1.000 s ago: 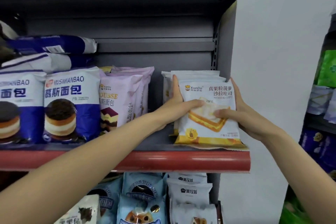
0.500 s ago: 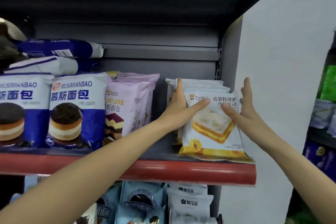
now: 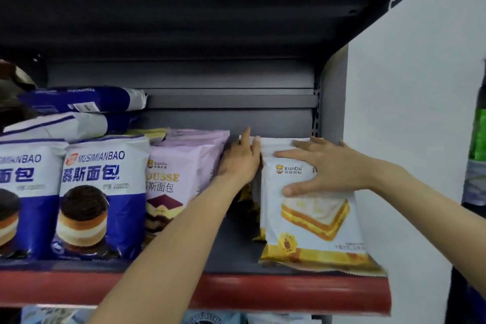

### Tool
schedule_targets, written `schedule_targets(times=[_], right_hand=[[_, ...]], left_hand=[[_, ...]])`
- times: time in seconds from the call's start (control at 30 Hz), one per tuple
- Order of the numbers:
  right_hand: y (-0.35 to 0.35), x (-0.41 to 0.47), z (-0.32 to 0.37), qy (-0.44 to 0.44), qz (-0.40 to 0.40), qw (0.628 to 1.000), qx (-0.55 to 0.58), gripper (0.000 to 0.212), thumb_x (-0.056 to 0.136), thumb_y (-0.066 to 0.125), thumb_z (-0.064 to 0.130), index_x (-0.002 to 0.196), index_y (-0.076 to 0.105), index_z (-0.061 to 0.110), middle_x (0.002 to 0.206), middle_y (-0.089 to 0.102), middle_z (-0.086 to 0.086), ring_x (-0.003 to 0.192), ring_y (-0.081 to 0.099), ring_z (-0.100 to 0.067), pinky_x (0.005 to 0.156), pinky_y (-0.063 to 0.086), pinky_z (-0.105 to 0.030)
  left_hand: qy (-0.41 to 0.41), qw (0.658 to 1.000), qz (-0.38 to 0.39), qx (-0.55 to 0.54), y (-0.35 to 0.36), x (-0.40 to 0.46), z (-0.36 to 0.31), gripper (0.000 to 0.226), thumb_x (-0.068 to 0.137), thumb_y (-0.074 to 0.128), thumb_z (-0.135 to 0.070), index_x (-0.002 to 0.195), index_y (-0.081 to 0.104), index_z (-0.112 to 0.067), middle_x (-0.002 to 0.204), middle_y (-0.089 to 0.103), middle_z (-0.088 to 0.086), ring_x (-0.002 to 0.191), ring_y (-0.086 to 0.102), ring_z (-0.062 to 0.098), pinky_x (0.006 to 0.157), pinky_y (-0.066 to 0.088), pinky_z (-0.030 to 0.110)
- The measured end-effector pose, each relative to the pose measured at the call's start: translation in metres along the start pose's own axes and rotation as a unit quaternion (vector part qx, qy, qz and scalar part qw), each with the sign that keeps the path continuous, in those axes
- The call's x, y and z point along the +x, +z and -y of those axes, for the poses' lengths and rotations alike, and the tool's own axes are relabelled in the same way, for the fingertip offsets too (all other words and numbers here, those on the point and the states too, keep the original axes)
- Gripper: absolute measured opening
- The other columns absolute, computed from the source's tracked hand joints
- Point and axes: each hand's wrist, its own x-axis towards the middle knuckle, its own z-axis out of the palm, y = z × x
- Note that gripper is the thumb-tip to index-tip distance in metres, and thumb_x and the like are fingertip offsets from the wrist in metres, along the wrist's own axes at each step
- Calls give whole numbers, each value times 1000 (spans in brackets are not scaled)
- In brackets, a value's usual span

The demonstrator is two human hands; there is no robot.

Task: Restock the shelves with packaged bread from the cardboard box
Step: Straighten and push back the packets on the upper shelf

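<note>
squaring up the front white-and-yellow bread pack (image 3: 313, 218) is the step in hand, as i judge it: the pack stands upright at the right end of the red-edged shelf (image 3: 289, 289), leaning on more packs of the same kind behind it, its bottom seam just over the front lip. the right hand (image 3: 328, 168) lies flat on the upper face of the pack, fingers spread and straight, thumb at about 7 o'clock of the palm; it presses rather than grips. the left hand (image 3: 242, 160) stands edge-on at 9 o'clock of the pack, fingers straight and reaching back along the side of the row; it closes on nothing that i can see, though its fingertips are partly hidden. to do this well, push the row back evenly with the flat right palm while the left steadies the side, so the pack neither tips forward nor slides off the lip, and go gently, since soft bread dents. at 9 o'clock of the left hand, across a bare gap, stand the pink mousse packs (image 3: 181, 181), then the blue musimianbao packs (image 3: 100, 192). the cardboard box is not in view.
</note>
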Motion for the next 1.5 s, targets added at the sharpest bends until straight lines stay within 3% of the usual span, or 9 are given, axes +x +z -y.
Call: schedule_targets(times=[0.17,0.33,0.67,0.83,0.97,1.03,1.13,1.27,1.5], right_hand=[[0,-7,1,-3,-13,1000,14,85,59,38,86,137,17,62,154,21,15,142,19,-14,115,18,-44],[-2,-6,2,-13,-12,999,35,82,59,41,84,135,22,61,149,29,17,136,29,-12,112,25,-39],[-2,-3,2,-15,-4,999,39,82,58,42,85,135,25,62,147,31,16,134,31,-14,104,27,-33],[11,-7,-5,-34,-121,991,-44,99,56,22,98,143,23,50,156,21,8,144,15,-20,116,16,-49],[37,-46,-14,-23,-326,931,165,90,69,42,84,145,28,39,157,15,6,146,9,-15,116,15,-39],[55,-67,-17,37,-287,895,339,100,62,60,72,148,17,41,157,15,12,143,15,-7,114,18,-31],[76,-74,-19,52,-146,833,531,117,50,77,70,146,12,50,152,29,18,136,36,-8,109,37,-37],[85,-64,-15,-25,-100,798,593,84,68,74,41,137,27,46,127,54,29,116,53,6,83,50,-14],[85,-49,-8,-56,-85,782,615,87,73,75,32,142,23,40,136,51,18,122,52,-3,99,47,-30]], left_hand=[[-19,999,17,-38,9,0,-1,51,104,14,-38,152,9,-22,145,40,18,126,45,38,99,36,40],[-69,992,65,-80,11,3,-1,59,100,12,-53,153,1,-30,156,20,15,138,29,38,112,24,42],[-60,953,107,-277,8,-2,-20,65,93,12,-67,149,24,-36,152,33,-4,136,36,20,107,24,32],[-7,973,89,-211,-13,-8,-32,66,93,25,-65,151,10,-37,158,22,2,141,28,25,111,23,36],[70,977,77,-189,-41,-46,-42,77,88,40,-66,151,11,-34,157,24,0,142,27,18,107,23,27],[86,971,123,-184,-45,-72,-34,92,83,55,-59,152,3,-27,152,27,-14,135,30,-4,96,22,10],[85,954,220,-184,-37,-93,-22,92,85,68,-30,144,-3,-27,110,34,-37,77,33,-43,68,25,-12],[80,917,301,-251,-12,-88,-4,132,60,85,-43,147,-15,-35,137,29,-32,112,39,-23,97,42,11],[66,910,289,-289,-6,-83,6,132,57,89,-36,147,-7,-37,139,28,-30,117,37,-21,94,43,10]])
